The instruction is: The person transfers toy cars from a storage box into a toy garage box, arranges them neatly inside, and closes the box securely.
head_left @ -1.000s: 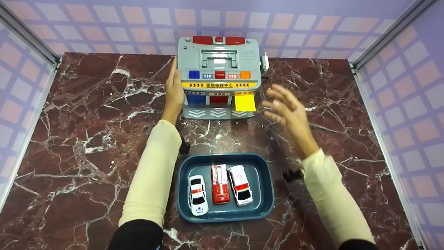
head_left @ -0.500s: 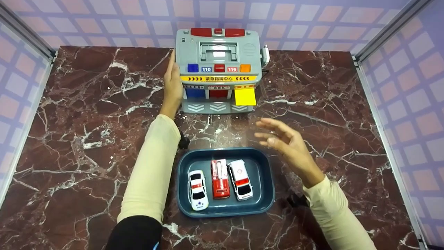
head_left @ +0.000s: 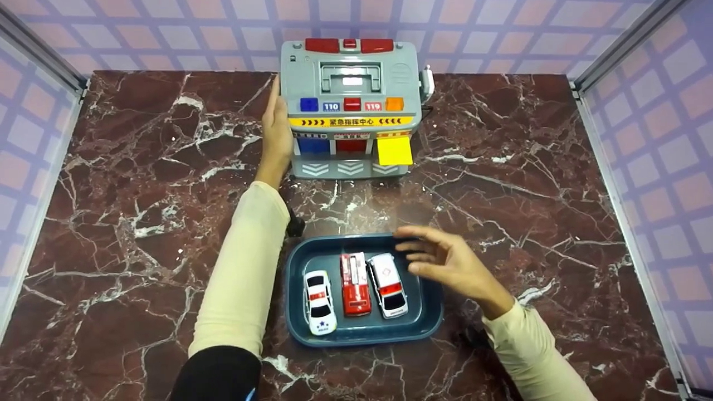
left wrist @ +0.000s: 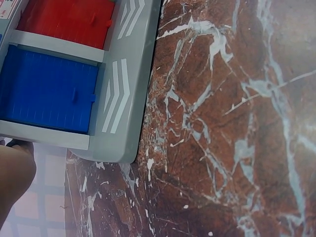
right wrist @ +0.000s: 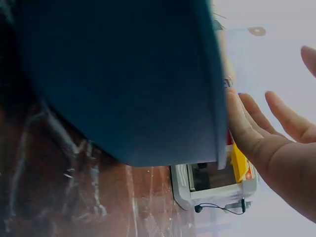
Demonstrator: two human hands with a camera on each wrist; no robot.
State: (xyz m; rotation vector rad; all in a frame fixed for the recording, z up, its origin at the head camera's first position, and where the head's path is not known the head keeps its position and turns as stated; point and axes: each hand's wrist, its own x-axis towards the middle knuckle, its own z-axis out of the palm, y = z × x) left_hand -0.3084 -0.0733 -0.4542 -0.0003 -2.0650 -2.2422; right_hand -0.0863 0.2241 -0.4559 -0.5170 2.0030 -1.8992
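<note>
My left hand (head_left: pixel 276 136) lies with fairly straight fingers along the left side of a grey toy emergency station (head_left: pixel 301 83). Its yellow door (head_left: pixel 394 151) is raised, while the blue door (left wrist: pixel 49 89) and red door (left wrist: pixel 69 22) are down. Over the right rim of a dark blue tray (head_left: pixel 362 341), my right hand (head_left: pixel 454 264) hovers with loosely bent fingers and nothing in them. Closest to those fingers is a toy ambulance (head_left: pixel 384 273). Left of it in the tray are a red toy fire truck (head_left: pixel 355 295) and a white toy police car (head_left: pixel 320 309).
The tray stands in front of the station on a dark red marbled table (head_left: pixel 145 262). Checked panels (head_left: pixel 501 39) enclose the back and both sides. A white toy handset (head_left: pixel 426 83) hangs on the station's right side, its cord visible from the right wrist.
My right hand has come from beside the station's right side toward me, down to the tray's right rim. The left hand stays on the station. The head view has shifted slightly.
</note>
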